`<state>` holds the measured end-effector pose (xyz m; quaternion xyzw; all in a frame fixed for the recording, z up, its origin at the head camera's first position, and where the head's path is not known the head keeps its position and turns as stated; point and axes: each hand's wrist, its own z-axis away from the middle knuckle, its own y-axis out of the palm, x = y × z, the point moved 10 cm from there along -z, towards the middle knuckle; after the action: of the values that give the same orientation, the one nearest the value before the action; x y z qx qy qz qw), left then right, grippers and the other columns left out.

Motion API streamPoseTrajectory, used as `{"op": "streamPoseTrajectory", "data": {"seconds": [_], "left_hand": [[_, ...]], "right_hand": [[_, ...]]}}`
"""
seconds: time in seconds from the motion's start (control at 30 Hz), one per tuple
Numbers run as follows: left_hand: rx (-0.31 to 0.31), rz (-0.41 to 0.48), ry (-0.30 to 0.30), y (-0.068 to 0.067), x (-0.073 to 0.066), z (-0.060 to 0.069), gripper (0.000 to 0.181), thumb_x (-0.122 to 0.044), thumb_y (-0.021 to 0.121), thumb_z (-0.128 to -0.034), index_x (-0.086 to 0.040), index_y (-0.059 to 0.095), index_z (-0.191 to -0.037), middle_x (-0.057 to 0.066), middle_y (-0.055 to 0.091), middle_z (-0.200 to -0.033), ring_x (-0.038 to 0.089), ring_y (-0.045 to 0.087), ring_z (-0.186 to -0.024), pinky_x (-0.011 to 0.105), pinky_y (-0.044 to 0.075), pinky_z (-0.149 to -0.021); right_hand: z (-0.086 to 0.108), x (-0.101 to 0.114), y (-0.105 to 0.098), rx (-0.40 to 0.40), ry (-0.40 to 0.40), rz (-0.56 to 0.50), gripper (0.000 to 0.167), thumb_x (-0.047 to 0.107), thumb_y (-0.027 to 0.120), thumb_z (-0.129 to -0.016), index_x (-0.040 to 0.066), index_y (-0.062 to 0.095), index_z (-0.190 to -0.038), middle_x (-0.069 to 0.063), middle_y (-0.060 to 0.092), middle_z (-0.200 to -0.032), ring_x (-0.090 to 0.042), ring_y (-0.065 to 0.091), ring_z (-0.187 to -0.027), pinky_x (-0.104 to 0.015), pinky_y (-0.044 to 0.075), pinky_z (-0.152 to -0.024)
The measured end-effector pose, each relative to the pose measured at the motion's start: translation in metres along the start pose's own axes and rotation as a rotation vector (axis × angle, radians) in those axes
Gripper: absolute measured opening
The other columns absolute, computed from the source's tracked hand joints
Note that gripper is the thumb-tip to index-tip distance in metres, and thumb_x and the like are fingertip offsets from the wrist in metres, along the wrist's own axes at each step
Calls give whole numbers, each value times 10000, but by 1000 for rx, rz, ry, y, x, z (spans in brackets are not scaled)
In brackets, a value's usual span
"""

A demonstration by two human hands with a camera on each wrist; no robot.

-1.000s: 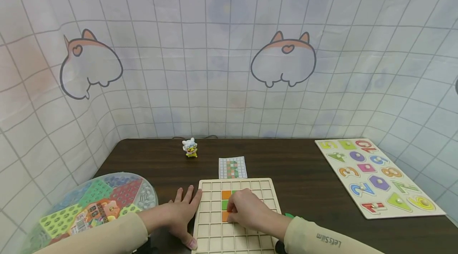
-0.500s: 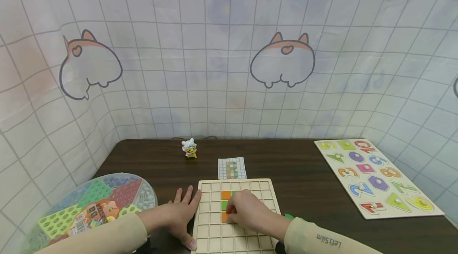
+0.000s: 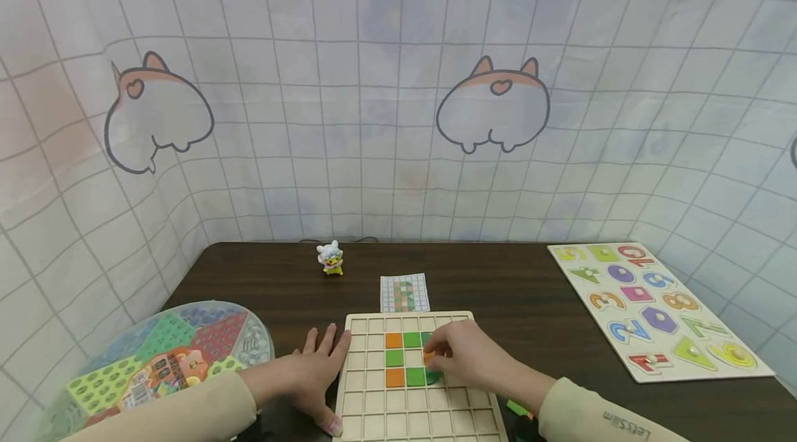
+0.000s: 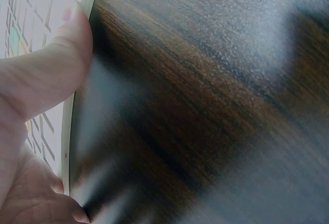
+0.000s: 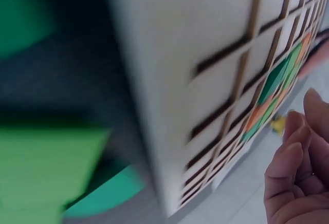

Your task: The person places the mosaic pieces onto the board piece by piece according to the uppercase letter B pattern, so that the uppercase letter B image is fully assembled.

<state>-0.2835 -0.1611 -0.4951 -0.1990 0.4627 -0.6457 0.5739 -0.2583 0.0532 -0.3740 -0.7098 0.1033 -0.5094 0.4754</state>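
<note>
Right hand (image 3: 467,353) has shifted rightward across the wooden grid board (image 3: 375,422) since half a second ago, uncovering the upper green tile (image 3: 412,339) and the lower green tile (image 3: 415,377). Left hand (image 3: 316,373) is unchanged, fingers spread wide at the board's left side; the left wrist view shows its thumb resting on the rim.

Right thumb and fingers are drawn narrow, beside the orange tile (image 3: 429,356) in the third column of pieces, middle row. Whether they pinch that tile or merely touch it, I cannot tell. One dark green piece (image 3: 434,378) shows below it; another, above, is partly covered by the fingers.

Remaining pieces on the board: upper-left orange tile (image 3: 394,340), left green tile (image 3: 394,358) and lower-left orange tile (image 3: 395,378), stacked in one column. Loose light green piece (image 5: 46,175), blurred, lies off the board in the right wrist view.

Pattern card (image 3: 387,286) lies just beyond the board's far edge. Small figurine (image 3: 332,259) stands upright farther back on the dark table (image 3: 498,276). Number puzzle (image 3: 660,343) lies flat, well to the right; round game box (image 3: 165,359) sits at left.
</note>
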Motion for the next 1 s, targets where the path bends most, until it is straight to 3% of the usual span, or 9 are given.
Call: {"op": "streamPoseTrajectory", "data": {"seconds": [0.2,0.47,0.77,0.9,1.0], "left_hand": [[7,11,12,5,6,-10,1573,-830,820,-442,-237,28,-1664,177,-63,-1727,507,-44,-1562,754,243,-1127],[9,8,4,3,3,-3,1554,-819,824,-467,-230,27,-1664,175,-64,-1727,494,-44,-1566,744,240,-1137],[2,9,11,0,-3,3,1531,-793,834,-497,-217,29,-1665,187,-58,-1725,506,-35,-1562,740,247,-1136],[3,12,10,0,-4,5,1511,-778,840,-516,-212,37,-1664,187,-53,-1725,506,-30,-1563,737,249,-1138],[2,11,12,-1,-4,5,1506,-780,838,-521,-209,40,-1664,189,-49,-1725,510,-28,-1562,737,252,-1137]], "right_hand": [[21,-35,-29,-32,70,5,125,104,783,-894,45,778,-1005,61,690,-825,-17,557,-709,-222,489,-635],[50,-79,-58,-43,125,31,143,150,784,-898,67,773,-1014,73,690,-831,-3,572,-710,-227,502,-635],[80,-105,-53,108,119,-79,223,188,790,-902,51,753,-1074,32,726,-926,8,611,-764,-230,529,-661],[85,-111,-49,158,100,-87,250,177,813,-880,65,746,-1093,14,730,-990,-2,621,-819,-232,545,-712],[86,-129,-42,184,67,-92,321,215,842,-855,87,729,-1127,24,713,-1037,-12,619,-863,-239,553,-742]]}}
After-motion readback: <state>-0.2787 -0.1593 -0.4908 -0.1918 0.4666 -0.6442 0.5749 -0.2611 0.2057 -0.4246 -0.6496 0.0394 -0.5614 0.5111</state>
